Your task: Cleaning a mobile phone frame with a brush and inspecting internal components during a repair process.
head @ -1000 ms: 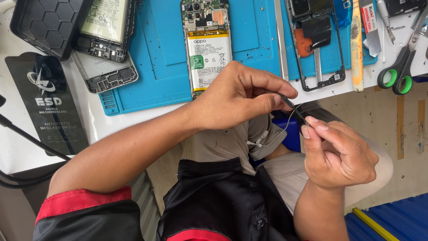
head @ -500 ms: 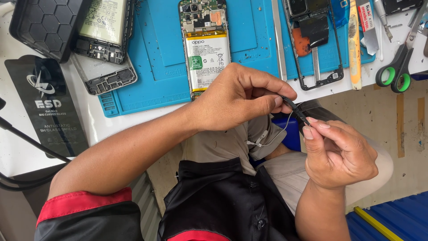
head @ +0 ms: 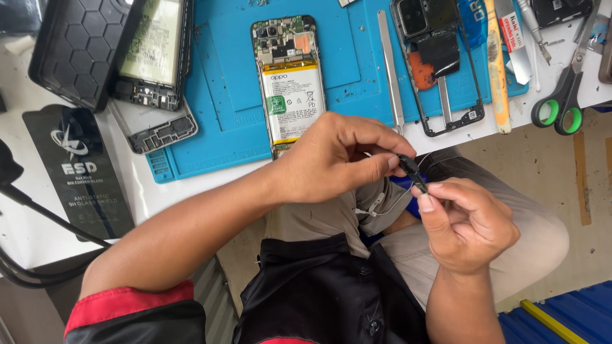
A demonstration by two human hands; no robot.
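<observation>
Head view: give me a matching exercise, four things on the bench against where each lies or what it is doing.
Things:
1. scissors
2. opened phone
3. small black part
4. honeycomb-pattern case

Places or states:
A. pinched between the left hand and the right hand, above the lap
B. far left of the bench, beside the blue mat
C. right end of the bench, green handles toward the person
D. middle of the blue mat, battery exposed

Pairs: 1-C, 2-D, 3-A, 4-B
</observation>
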